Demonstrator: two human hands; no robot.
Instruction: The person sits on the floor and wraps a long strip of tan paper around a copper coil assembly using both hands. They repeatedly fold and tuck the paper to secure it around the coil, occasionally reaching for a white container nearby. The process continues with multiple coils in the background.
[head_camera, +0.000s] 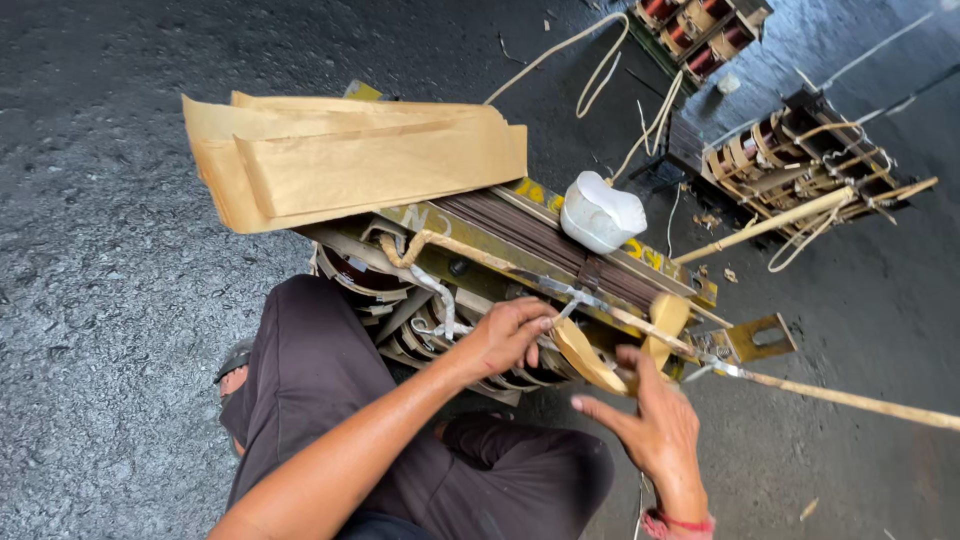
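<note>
A: Logging head view. Left hand (508, 335) is pinching a silvery metal lead (570, 298) where it is coming off the transformer (480, 262), fingers curled shut around it.

B: Right hand?

A: Right hand (650, 420) is closing on a roll of tan insulating tape (590, 358); thumb and index are clamping it, remaining fingers are sticking out loosely toward the left.

B: Relation between them?

A: Tape is sitting just right of the lead pinch, between the two hands, with the right hand nearer it. A sleeved conductor (850, 398) is running long axis left to right, trailing off to the right edge.

B: Surroundings?

A: Folded kraft paper sheets (350, 160) are lying on top of the core, up and left of the hands. A white bowl (600, 212) is resting on the laminations beyond them. Two more wound cores (790, 150) are standing well apart, upper right, on the dark floor (100, 300).
</note>
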